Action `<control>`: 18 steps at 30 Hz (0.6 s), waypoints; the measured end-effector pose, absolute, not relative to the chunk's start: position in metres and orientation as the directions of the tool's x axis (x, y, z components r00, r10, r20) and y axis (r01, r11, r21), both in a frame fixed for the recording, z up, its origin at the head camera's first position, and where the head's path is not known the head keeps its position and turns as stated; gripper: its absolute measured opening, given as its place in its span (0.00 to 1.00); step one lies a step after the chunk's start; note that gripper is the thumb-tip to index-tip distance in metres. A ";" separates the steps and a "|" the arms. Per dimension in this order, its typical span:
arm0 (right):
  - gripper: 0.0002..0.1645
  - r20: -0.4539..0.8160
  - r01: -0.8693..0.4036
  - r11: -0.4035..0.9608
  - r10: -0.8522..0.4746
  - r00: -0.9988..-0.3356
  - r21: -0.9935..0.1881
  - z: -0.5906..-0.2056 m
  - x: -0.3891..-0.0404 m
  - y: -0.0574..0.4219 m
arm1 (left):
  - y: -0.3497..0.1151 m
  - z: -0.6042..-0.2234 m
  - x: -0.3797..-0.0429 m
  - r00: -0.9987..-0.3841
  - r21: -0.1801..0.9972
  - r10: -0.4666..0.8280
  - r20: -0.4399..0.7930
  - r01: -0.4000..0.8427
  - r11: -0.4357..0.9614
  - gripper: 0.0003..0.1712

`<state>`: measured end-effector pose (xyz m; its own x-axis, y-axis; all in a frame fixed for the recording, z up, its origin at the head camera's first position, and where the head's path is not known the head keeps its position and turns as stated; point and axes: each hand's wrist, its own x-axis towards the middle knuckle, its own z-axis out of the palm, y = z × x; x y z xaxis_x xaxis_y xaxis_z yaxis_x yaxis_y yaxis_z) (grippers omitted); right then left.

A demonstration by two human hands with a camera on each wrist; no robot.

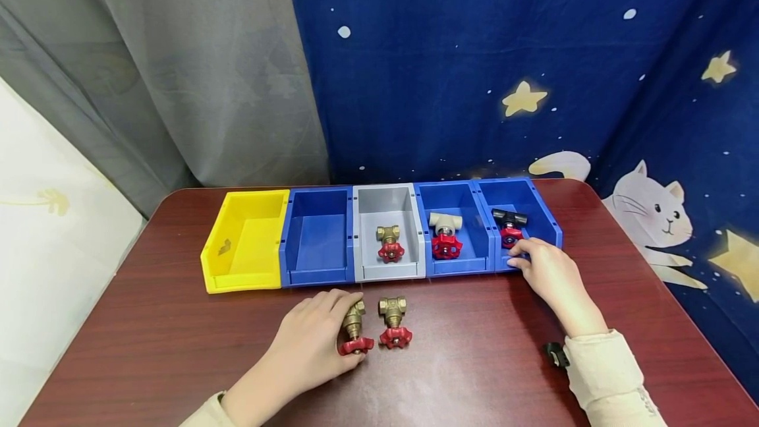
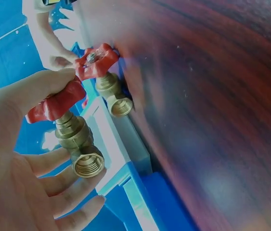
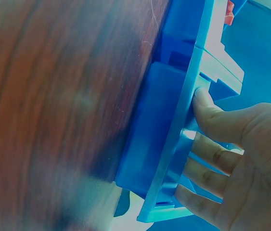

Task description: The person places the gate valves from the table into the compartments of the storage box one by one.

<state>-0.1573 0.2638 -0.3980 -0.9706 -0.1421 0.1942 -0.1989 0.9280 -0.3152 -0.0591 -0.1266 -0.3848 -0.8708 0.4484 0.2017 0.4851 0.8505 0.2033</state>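
My left hand holds a brass gate valve with a red handwheel, over the near side of the table. In the left wrist view its thumb lies on the handwheel and the other fingers extend behind the brass body. Just right of it stands a second brass gate valve, also red-wheeled. My right hand reaches over the front wall of the rightmost blue bin. Its fingertips are right by the red wheel of a black valve lying inside. In the right wrist view the thumb is beside the bin's rim, fingers fairly straight.
A row of bins crosses the table: yellow, blue, grey with a brass valve, and blue with a white valve. Behind hang grey and blue curtains. A small black object is beside the right sleeve.
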 end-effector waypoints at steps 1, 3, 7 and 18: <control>0.06 0.196 -0.200 0.928 -0.142 -0.970 -0.315 -0.398 -0.157 0.264 | -0.127 -0.384 -0.059 -0.872 0.209 0.446 0.200 0.483 0.850 0.48; 0.06 0.196 -0.201 0.927 -0.143 -0.970 -0.316 -0.398 -0.157 0.264 | -0.129 -0.382 -0.059 -0.876 0.217 0.441 0.197 0.477 0.852 0.48; 0.06 0.196 -0.200 0.927 -0.142 -0.970 -0.318 -0.398 -0.157 0.264 | -0.131 -0.380 -0.059 -0.884 0.219 0.426 0.192 0.461 0.860 0.49; 0.06 0.185 -0.192 0.929 -0.138 -0.973 -0.316 -0.398 -0.158 0.264 | -0.135 -0.379 -0.060 -0.882 0.227 0.414 0.225 0.461 0.858 0.50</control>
